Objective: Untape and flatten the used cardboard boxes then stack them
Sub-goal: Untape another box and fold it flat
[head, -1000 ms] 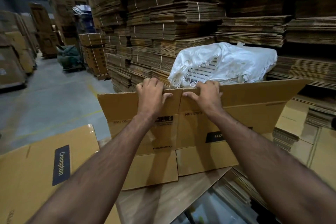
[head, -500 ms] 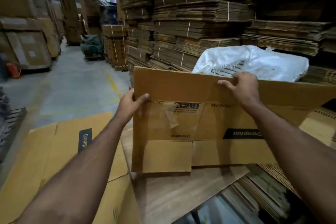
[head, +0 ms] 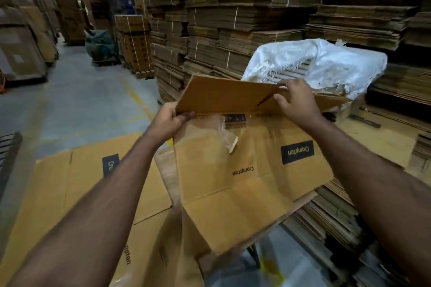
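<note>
While both hands pinch its top flap, the box (head: 251, 170) hangs flattened before the person, long axis running left to right. Left hand (head: 169, 121) grips the flap's near-left corner; right hand (head: 296, 102) grips farther right. Loose tape (head: 227, 134) dangles between them.

Held box (head: 245, 161) btwn flat box (head: 58, 184) left, stacks (head: 233, 18) behind.

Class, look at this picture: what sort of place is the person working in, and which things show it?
Probably a cardboard recycling warehouse: tied bundles of flattened cartons stacked high, a concrete floor with yellow lines.
</note>
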Tool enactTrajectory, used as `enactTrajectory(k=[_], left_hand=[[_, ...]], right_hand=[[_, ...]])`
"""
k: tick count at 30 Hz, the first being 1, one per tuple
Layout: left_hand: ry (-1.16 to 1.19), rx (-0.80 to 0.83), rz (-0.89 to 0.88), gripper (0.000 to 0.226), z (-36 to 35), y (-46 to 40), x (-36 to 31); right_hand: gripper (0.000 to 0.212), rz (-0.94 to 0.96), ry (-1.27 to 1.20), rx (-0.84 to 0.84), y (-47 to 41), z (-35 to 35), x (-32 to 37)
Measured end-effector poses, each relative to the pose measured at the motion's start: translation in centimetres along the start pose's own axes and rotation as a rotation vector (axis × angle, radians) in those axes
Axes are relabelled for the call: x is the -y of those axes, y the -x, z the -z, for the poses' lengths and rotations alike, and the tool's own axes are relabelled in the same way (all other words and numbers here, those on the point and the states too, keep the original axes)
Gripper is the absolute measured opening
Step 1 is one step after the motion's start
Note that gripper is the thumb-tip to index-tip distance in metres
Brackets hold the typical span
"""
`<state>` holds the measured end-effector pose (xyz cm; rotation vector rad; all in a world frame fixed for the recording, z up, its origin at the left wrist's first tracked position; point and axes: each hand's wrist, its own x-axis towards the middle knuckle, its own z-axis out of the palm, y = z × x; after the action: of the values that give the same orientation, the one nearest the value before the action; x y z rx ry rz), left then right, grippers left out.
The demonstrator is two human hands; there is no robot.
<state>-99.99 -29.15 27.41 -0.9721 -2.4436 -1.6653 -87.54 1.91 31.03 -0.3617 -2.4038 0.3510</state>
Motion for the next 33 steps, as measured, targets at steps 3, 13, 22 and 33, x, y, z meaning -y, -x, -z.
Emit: enactTrajectory(k=[3,13,22,33], left_hand=[[0.030,-0.008,0.003,0.009,-0.1,1.1,-1.1],[0.002,-0.236,0.053,0.012,-0.1,10.4,-6.6],[-0.064,-0.642,0.220,0.021,-5.2,21.9,-12.9],[0.229,-0.951,0.303,0.022,-4.5,30.6,-16.6]], right_hand=[[0.050,-0.019,-0.006,0.000,2.4,0.1,0.5],[0.036,0.163,-0.055,0.192,9.7,4.2,3.8],[0.082,0.358,-0.055,0.739,24.7,11.2,7.9],[0.048,0.291,0.333,0.329,33.5,13.4,9.9]])
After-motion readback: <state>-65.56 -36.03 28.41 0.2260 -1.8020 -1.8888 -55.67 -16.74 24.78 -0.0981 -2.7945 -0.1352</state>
